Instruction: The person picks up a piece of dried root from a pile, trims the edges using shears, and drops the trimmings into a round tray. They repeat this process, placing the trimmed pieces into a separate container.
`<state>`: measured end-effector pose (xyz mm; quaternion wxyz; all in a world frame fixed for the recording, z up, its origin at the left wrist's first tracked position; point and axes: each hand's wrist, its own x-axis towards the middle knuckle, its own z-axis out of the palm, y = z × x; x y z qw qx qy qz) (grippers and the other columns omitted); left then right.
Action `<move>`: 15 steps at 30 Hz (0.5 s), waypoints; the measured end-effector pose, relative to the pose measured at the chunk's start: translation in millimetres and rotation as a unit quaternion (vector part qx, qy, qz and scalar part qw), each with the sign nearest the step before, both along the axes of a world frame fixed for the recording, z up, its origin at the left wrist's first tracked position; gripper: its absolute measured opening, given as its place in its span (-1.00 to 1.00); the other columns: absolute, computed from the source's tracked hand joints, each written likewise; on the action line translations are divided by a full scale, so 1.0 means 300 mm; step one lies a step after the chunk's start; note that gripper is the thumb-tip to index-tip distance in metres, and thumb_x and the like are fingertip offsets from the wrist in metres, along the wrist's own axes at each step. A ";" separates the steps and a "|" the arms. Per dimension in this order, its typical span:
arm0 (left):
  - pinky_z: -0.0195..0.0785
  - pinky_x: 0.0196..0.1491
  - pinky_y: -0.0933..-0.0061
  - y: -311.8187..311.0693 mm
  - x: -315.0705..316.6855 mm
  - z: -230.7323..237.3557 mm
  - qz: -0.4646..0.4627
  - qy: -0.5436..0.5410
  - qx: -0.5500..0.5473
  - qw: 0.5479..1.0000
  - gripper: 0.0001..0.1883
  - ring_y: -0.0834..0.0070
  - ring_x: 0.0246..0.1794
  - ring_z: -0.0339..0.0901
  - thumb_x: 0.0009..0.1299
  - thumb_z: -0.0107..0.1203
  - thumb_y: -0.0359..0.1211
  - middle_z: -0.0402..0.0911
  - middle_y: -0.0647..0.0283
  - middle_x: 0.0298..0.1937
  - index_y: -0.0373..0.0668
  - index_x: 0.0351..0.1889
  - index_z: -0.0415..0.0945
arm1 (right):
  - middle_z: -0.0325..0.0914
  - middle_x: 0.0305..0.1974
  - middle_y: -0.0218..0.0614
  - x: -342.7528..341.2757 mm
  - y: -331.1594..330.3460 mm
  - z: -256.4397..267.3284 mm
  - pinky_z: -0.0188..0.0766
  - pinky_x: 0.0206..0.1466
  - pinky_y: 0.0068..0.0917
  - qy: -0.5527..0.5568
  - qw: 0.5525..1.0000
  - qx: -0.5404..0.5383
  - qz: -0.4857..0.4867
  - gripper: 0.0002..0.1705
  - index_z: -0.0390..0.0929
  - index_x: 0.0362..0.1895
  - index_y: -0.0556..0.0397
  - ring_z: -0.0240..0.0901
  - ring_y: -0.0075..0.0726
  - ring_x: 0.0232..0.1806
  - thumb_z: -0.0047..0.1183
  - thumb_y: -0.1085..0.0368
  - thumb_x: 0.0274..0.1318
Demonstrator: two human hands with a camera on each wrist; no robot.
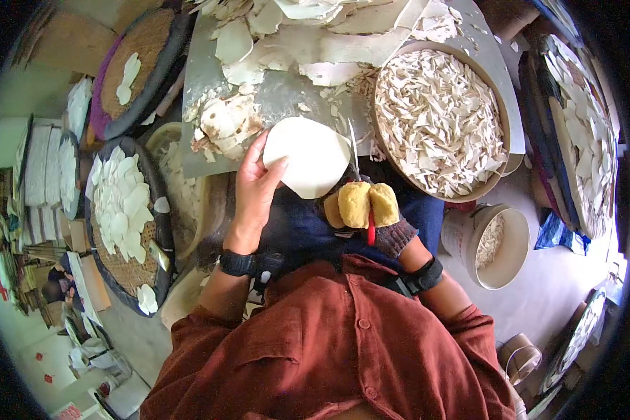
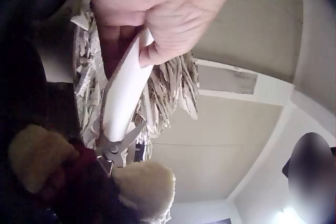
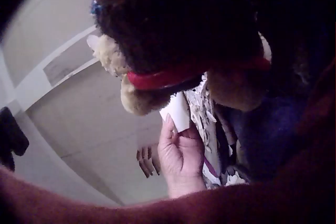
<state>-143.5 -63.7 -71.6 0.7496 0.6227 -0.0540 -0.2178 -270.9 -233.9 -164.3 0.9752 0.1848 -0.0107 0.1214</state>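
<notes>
My bare left hand (image 1: 255,189) pinches a thin, white, rounded slice (image 1: 306,157) at its left edge, thumb on its face. Seen from the left wrist, the slice (image 2: 126,90) is nearly edge-on and has a thin brownish rim. My right hand (image 1: 371,213), in a dark glove with thick yellow padding (image 1: 353,204) on the fingers, grips red-handled shears (image 1: 371,232). Their metal blades (image 2: 118,148) stand apart right at the lower end of the slice. In the right wrist view, the red handle (image 3: 163,78) crosses the gloved palm, and the left hand (image 3: 182,158) shows beyond it.
A metal-topped table (image 1: 287,105) ahead bears a heap of white slabs (image 1: 329,49) and a brown-stained chunk (image 1: 231,122). A round tray (image 1: 504,115) of white slivers sits at right, above a white bucket (image 1: 518,255). Round trays (image 1: 162,259) of slices stand at left.
</notes>
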 end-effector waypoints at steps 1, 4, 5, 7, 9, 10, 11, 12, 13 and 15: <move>0.36 -0.01 0.55 -0.003 0.007 0.000 0.000 -0.015 0.004 1.000 -0.44 0.56 -0.09 0.48 0.29 0.01 -0.55 0.49 0.18 0.01 -0.28 0.27 0.12 | 0.46 -0.03 -0.09 -0.007 -0.007 -0.015 0.26 0.20 -0.19 0.005 1.000 -0.015 -0.009 -0.67 0.36 -0.03 0.22 0.40 -0.09 0.03 -0.28 0.25 0.27; 0.32 0.04 0.54 -0.003 0.028 0.007 -0.022 -0.033 0.008 0.999 -0.45 0.57 -0.01 0.42 0.29 0.01 -0.56 0.45 0.18 0.05 -0.29 0.26 0.13 | 0.46 -0.06 -0.08 -0.020 -0.016 -0.034 0.29 0.19 -0.22 0.004 0.993 -0.112 -0.025 -0.68 0.36 -0.06 0.25 0.41 -0.09 -0.01 -0.29 0.27 0.26; 0.31 0.05 0.54 -0.007 0.037 0.004 -0.028 -0.045 0.002 0.999 -0.45 0.57 0.01 0.41 0.29 0.01 -0.56 0.44 0.18 0.06 -0.30 0.26 0.14 | 0.46 -0.06 -0.08 -0.025 -0.019 -0.032 0.29 0.19 -0.21 0.007 0.995 -0.103 -0.011 -0.67 0.35 -0.05 0.26 0.41 -0.09 -0.01 -0.28 0.27 0.26; 0.29 0.07 0.55 -0.004 0.061 -0.004 -0.028 -0.054 0.009 0.998 -0.49 0.58 0.01 0.40 0.30 0.00 -0.54 0.44 0.19 0.06 -0.31 0.23 0.18 | 0.46 -0.06 -0.05 -0.020 -0.022 0.030 0.29 0.18 -0.20 0.016 0.998 -0.058 0.035 -0.65 0.35 -0.05 0.29 0.40 -0.08 0.00 -0.26 0.26 0.26; 0.28 0.07 0.56 0.007 0.080 -0.011 -0.034 -0.060 0.020 0.997 -0.52 0.59 0.01 0.40 0.31 -0.01 -0.53 0.44 0.21 0.05 -0.32 0.21 0.21 | 0.46 -0.07 -0.04 -0.027 -0.019 0.037 0.28 0.18 -0.19 0.024 0.997 -0.026 0.072 -0.63 0.34 -0.05 0.32 0.40 -0.07 0.01 -0.26 0.24 0.26; 0.28 0.07 0.56 0.011 0.096 -0.011 -0.040 -0.064 0.026 0.997 -0.53 0.59 0.00 0.40 0.31 -0.01 -0.52 0.44 0.22 0.05 -0.32 0.20 0.23 | 0.46 -0.07 -0.03 -0.034 -0.017 0.006 0.28 0.18 -0.19 0.027 0.996 -0.031 0.077 -0.62 0.34 -0.05 0.33 0.39 -0.07 0.01 -0.26 0.22 0.27; 0.28 0.07 0.57 0.016 0.105 -0.011 -0.046 -0.067 0.033 0.996 -0.55 0.60 0.00 0.40 0.32 -0.02 -0.51 0.44 0.22 0.05 -0.32 0.19 0.24 | 0.46 -0.07 -0.02 -0.038 -0.013 -0.012 0.28 0.18 -0.18 0.029 0.996 -0.035 0.083 -0.60 0.34 -0.05 0.34 0.39 -0.06 0.02 -0.27 0.21 0.28; 0.28 0.07 0.58 0.018 0.111 -0.001 -0.059 -0.073 0.041 0.995 -0.55 0.60 0.00 0.40 0.32 -0.02 -0.52 0.44 0.22 0.05 -0.33 0.19 0.25 | 0.46 -0.08 -0.03 -0.024 -0.008 0.043 0.26 0.20 -0.18 0.002 0.996 -0.024 0.089 -0.59 0.36 -0.06 0.32 0.38 -0.08 0.02 -0.28 0.17 0.29; 0.27 0.09 0.56 0.017 0.114 0.010 -0.068 -0.070 0.043 0.994 -0.54 0.57 0.03 0.39 0.31 -0.03 -0.53 0.43 0.20 0.07 -0.34 0.20 0.23 | 0.47 -0.08 -0.06 -0.024 -0.008 0.021 0.26 0.19 -0.18 0.018 0.994 -0.023 0.105 -0.60 0.36 -0.05 0.29 0.39 -0.10 0.02 -0.29 0.17 0.30; 0.25 0.14 0.52 0.008 0.118 0.029 -0.088 -0.065 0.046 0.993 -0.52 0.51 0.07 0.39 0.30 -0.05 -0.55 0.42 0.15 0.11 -0.36 0.21 0.21 | 0.48 -0.08 -0.12 -0.023 -0.009 -0.021 0.26 0.19 -0.17 0.049 0.990 -0.022 0.134 -0.61 0.37 -0.04 0.22 0.39 -0.14 0.03 -0.31 0.15 0.32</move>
